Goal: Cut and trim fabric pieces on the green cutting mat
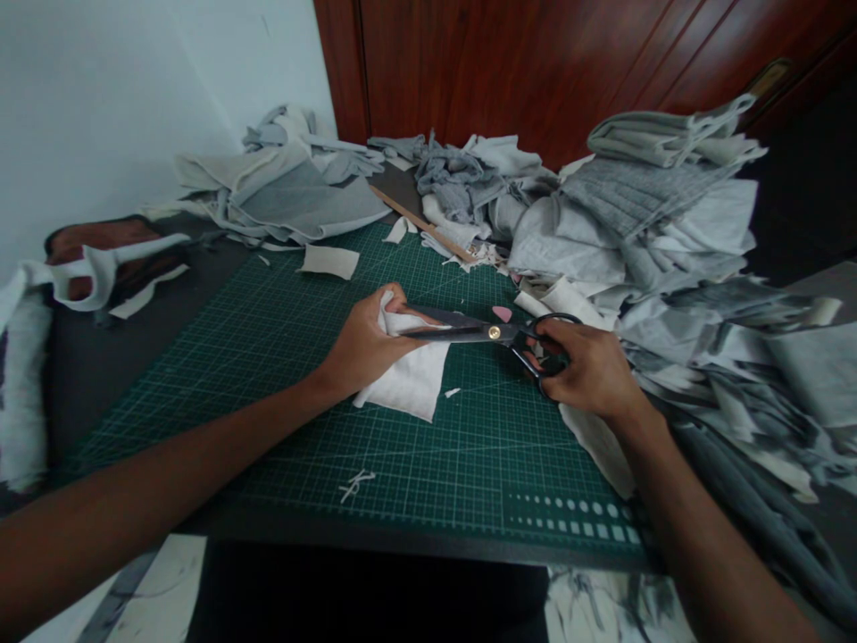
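Note:
My left hand (368, 338) is closed on a small piece of white cloth (408, 384), which hangs below the fingers over the green cutting mat (287, 429). In my right hand (589, 366) are the black handles of a pair of scissors (469, 334), with a brass pivot. The blades point left and stand slightly apart, with the cloth's upper part between or beside them at my left fingers. Just past the pivot lies a pink piece of tailor's chalk (502, 314). A tiny white scrap (453, 393) rests right of the cloth.
Piles of grey and white fabric (569, 232) crowd the right side and back. More folded cloth (314, 201) lies at the back left. A wooden ruler (421, 223) slants across the far edge of the mat. Fabric strips (100, 272) lie on the left. A wooden door (469, 71) stands behind.

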### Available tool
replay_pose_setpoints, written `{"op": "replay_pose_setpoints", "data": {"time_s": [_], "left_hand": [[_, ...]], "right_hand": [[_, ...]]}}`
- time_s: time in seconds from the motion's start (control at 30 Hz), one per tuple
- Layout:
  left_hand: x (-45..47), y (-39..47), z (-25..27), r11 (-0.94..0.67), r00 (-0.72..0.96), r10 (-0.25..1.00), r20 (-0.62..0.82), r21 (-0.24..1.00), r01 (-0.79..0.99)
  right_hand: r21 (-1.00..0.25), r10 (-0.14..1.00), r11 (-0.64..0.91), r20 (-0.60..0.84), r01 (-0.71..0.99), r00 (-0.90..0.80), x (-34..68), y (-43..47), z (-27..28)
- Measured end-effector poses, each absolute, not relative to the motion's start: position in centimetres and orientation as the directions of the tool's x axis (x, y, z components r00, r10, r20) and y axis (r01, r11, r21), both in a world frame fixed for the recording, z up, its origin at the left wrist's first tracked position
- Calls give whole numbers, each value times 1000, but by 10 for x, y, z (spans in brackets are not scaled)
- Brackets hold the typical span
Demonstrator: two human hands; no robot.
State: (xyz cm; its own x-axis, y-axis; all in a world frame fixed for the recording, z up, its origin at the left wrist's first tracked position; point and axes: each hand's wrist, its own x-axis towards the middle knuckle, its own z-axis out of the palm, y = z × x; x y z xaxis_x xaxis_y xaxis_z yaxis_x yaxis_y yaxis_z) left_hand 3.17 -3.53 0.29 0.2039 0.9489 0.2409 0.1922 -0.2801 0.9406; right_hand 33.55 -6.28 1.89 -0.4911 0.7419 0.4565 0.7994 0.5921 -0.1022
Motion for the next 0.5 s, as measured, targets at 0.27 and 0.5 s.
{"op": "replay_pose_setpoints", "data": {"time_s": [0.27,0.5], "left_hand": [[30,-34,2,-289,160,955,251,909,299],[32,-35,4,-312,151,949,278,897,314]], "right_hand": [[-90,741,587,461,805,-489,335,-62,20],[-76,743,574,466,815,-480,335,-62,19]]}}
